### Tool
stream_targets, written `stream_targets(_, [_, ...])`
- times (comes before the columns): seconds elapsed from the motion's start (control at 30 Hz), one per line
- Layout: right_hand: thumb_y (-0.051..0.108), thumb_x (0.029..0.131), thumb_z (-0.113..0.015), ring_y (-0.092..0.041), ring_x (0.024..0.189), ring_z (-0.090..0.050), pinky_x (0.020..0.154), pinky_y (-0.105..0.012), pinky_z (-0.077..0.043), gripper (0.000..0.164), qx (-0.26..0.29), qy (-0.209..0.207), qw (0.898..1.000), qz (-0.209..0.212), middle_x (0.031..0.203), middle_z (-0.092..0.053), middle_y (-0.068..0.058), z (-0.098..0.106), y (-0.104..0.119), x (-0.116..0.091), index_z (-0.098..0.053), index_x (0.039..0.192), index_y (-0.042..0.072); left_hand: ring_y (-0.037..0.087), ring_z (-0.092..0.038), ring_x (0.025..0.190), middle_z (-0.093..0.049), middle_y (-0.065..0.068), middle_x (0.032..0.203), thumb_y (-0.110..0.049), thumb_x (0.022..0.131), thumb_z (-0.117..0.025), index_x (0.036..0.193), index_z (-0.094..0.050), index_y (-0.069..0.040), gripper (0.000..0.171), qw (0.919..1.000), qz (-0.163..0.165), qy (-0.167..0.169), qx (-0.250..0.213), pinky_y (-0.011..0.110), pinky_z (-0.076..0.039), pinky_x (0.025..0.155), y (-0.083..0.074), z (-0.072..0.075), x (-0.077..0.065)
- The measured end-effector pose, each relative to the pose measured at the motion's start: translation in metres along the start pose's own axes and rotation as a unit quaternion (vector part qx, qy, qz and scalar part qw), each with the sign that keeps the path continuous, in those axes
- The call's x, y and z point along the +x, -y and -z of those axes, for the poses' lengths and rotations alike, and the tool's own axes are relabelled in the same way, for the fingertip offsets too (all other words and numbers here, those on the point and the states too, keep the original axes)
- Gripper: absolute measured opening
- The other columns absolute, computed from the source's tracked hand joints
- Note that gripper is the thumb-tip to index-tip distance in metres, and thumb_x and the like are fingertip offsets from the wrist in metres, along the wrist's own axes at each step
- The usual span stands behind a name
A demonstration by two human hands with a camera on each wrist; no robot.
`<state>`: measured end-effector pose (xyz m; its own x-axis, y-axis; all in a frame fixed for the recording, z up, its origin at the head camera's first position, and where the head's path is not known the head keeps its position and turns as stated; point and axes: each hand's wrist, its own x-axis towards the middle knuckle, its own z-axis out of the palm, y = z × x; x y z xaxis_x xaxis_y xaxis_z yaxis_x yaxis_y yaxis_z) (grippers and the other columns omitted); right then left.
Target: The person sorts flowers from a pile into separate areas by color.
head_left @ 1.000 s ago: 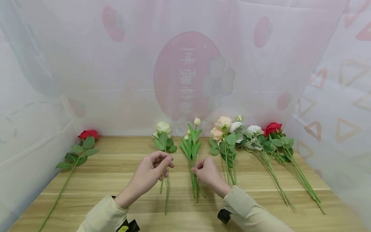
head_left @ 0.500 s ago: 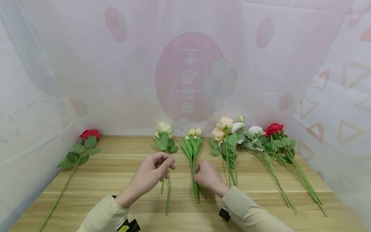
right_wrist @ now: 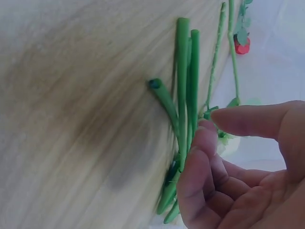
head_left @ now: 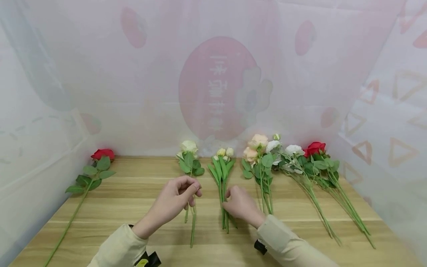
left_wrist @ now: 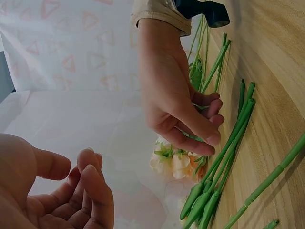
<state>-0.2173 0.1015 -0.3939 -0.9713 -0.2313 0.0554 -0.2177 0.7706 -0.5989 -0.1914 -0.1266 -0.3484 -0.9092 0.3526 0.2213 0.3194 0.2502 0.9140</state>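
Observation:
A bunch of tulips with pale yellow-white heads and green stems (head_left: 219, 172) lies on the wooden table. My right hand (head_left: 244, 205) hovers just right of the stems, fingers loosely bent. In the left wrist view the right hand (left_wrist: 174, 102) is beside the tulip stems (left_wrist: 237, 131), holding nothing; whether a fingertip touches them I cannot tell. My left hand (head_left: 173, 202) is raised over the stems of the cream roses (head_left: 189, 147), partly covering them. Its thumb and fingers stand apart in the left wrist view, with nothing between them.
A single red rose (head_left: 102, 154) lies at the far left. Peach roses (head_left: 258, 142), white flowers (head_left: 294, 150) and a red rose (head_left: 315, 148) lie in bunches to the right. Printed cloth (head_left: 146, 89) walls in the table (head_left: 130, 207) at the back and sides.
One tulip head that stood higher than the others has come down level with the bunch. The right hand has let go of its stem; the left hand has hardly moved.

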Motion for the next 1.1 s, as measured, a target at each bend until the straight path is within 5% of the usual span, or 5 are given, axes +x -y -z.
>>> stream_targets(0.13, [0.008, 0.087, -0.064, -0.007, 0.038, -0.038, 0.036, -0.022, -0.03, 0.023, 0.024, -0.008, 1.0, -0.007, 0.05, -0.05, 0.001, 0.005, 0.004, -0.006, -0.066, 0.106, -0.005, 0.03, -0.061, 0.066, -0.067, 0.005, 0.087, -0.025, 0.103, -0.055, 0.098, -0.067, -0.007, 0.022, 0.9999, 0.001, 0.01, 0.013, 0.035, -0.052, 0.054, 0.002, 0.001, 0.0])
stream_targets(0.43, [0.012, 0.091, -0.065, -0.011, 0.046, -0.049, 0.046, -0.03, -0.043, 0.018, 0.062, -0.036, 0.997, 0.022, 0.061, -0.058, 0.003, 0.021, 0.002, -0.035, -0.068, 0.1, -0.003, 0.028, -0.062, 0.066, -0.067, 0.004, 0.086, -0.024, 0.102, -0.057, 0.102, -0.066, -0.007, 0.019, 0.9992, 0.017, 0.02, 0.029, 0.038, -0.053, 0.056, 0.007, 0.001, -0.003])
stream_targets(0.77, [0.014, 0.09, -0.07, -0.012, 0.054, -0.051, 0.055, -0.029, -0.044, 0.01, 0.068, -0.077, 0.995, -0.013, 0.065, -0.057, 0.004, 0.039, -0.022, -0.066, -0.069, 0.094, 0.005, 0.025, -0.063, 0.066, -0.067, 0.001, 0.085, -0.021, 0.102, -0.057, 0.103, -0.066, -0.006, 0.017, 0.9973, 0.015, 0.039, 0.06, 0.034, -0.052, 0.053, 0.009, 0.008, -0.005])
stream_targets(0.97, [0.015, 0.093, -0.069, -0.014, 0.055, -0.05, 0.055, -0.03, -0.043, 0.013, 0.068, -0.091, 0.993, -0.045, 0.068, -0.059, 0.001, 0.06, -0.034, -0.07, -0.071, 0.098, 0.003, 0.024, -0.062, 0.066, -0.065, 0.001, 0.084, -0.017, 0.101, -0.057, 0.102, -0.065, -0.004, 0.015, 0.9947, 0.017, 0.033, 0.096, 0.032, -0.051, 0.052, 0.018, 0.022, -0.006])
stream_targets(1.1, [0.016, 0.093, -0.069, -0.015, 0.055, -0.051, 0.054, -0.029, -0.043, 0.013, 0.067, -0.094, 0.992, -0.053, 0.068, -0.06, -0.001, 0.07, -0.04, -0.071, -0.071, 0.099, 0.004, 0.018, -0.062, 0.066, -0.063, 0.002, 0.084, -0.011, 0.099, -0.057, 0.101, -0.064, -0.002, 0.012, 0.9883, 0.026, 0.013, 0.15, 0.03, -0.051, 0.055, 0.029, 0.044, -0.009])
